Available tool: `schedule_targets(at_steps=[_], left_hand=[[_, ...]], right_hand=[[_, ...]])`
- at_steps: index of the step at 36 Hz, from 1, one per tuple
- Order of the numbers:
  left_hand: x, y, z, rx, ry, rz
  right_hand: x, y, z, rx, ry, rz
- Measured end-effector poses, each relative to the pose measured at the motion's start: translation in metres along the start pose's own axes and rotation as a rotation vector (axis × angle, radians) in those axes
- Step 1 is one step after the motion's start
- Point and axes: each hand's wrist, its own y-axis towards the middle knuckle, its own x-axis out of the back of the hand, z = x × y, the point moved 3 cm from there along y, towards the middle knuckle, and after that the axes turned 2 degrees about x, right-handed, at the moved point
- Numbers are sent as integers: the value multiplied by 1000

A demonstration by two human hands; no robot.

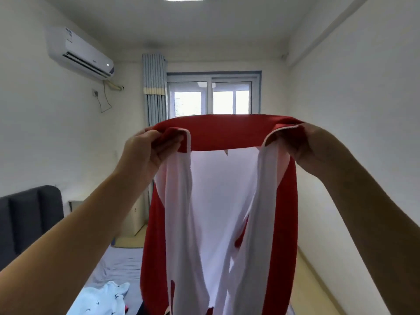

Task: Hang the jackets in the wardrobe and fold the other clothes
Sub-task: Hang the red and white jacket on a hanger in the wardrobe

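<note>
Left forearm [75, 223] enters from lower left of frame, right forearm [363, 201] from lower right; both reach up to mid-frame.

Left hand [147, 151]: fingers curled, pinching the red shoulder cloth at the front edge. Right hand [304, 144]: closed on the other shoulder, fingertips mostly hidden in the fabric. Both are gripping the jacket [222, 201].

The jacket hangs in the air at centre frame, spread between the hands. Its top edge runs level, left to right, and the body drops straight down, so the long axis is vertical. The open front faces the camera: white lining in view, red shell behind and at the sides. The hem runs out of the bottom of the frame.

The hands are level with each other, one per shoulder, and neither is nearer to the garment. My read: to put a hanger in, one hand has to let go, and that shoulder will then sag.

No hanger or wardrobe is in view, so I can't say which way to carry it.

The bed [122, 264] is at lower left, with a pale blue garment [102, 301] on it, unfolded. The window [213, 96] is behind the jacket, centre frame.
</note>
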Motion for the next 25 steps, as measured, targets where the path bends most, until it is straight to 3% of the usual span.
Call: schedule_targets(at_steps=[7, 13, 16, 19, 21, 25], left_hand=[[-10, 10, -1, -34, 103, 38], [29, 41, 72, 184, 196, -145], [55, 63, 114, 288, 266, -228], [73, 76, 156, 442, 381, -18], [88, 69, 186, 575, 407, 105], [147, 23, 249, 651, 589, 41]], right_hand=[[-5, 10, 8, -40, -94, 16], [14, 25, -96, -406, -229, -80], [24, 42, -160, -473, -283, -117], [24, 53, -209, -440, -364, 40], [24, 43, -240, -526, -378, 220], [56, -11, -315, -701, -440, 283]])
